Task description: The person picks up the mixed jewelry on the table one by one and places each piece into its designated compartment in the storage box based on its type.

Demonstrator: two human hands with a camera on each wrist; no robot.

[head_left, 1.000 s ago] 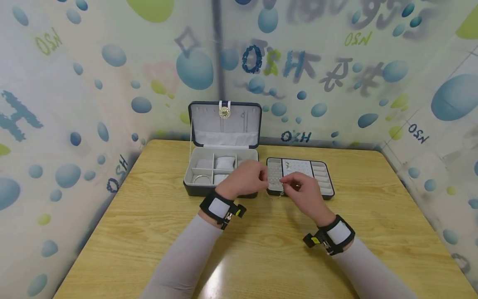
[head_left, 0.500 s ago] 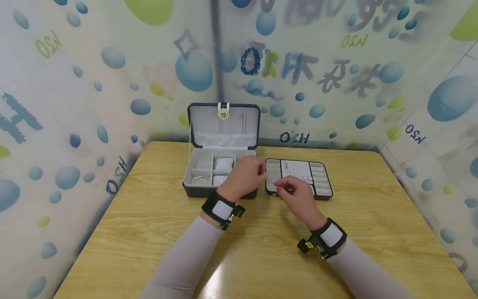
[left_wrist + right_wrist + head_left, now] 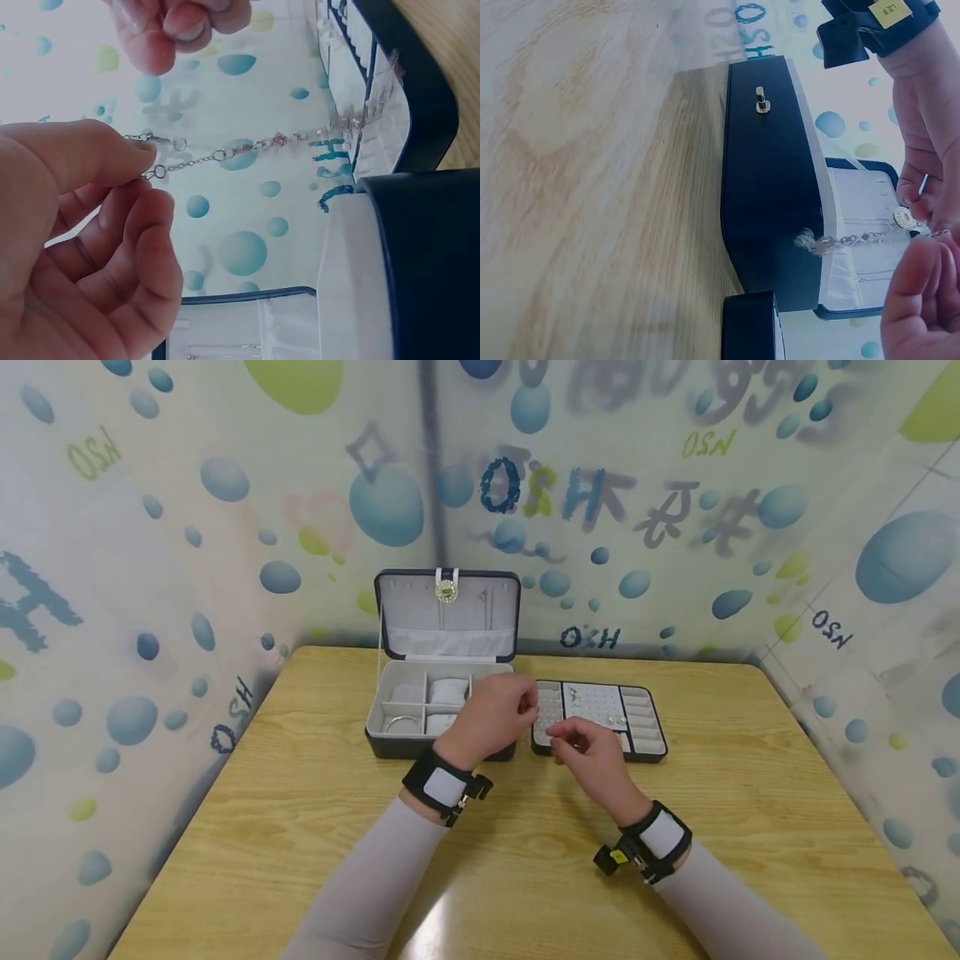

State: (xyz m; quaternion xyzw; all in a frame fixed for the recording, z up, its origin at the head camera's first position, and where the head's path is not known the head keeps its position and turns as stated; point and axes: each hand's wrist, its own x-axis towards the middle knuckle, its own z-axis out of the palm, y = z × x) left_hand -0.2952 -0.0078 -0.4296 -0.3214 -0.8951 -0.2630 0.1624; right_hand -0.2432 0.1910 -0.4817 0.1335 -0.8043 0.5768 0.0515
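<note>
Left hand [image 3: 491, 714] pinches a silver chain bracelet [image 3: 279, 140] near its clasp [image 3: 157, 139], thumb against index; right hand [image 3: 596, 768] has bent fingers close by, can't tell if gripping anything. Bracelet dangles from left fingertips near the gap between open jewelry box [image 3: 420, 747] and earring tray [image 3: 597, 696]. Best: firm pinch, strand untwisted, right fingertips brought in lightly.

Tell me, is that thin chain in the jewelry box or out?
Out. The left hand pinches the chain, and in the right wrist view it hangs outside the jewelry box, across its dark front.
</note>
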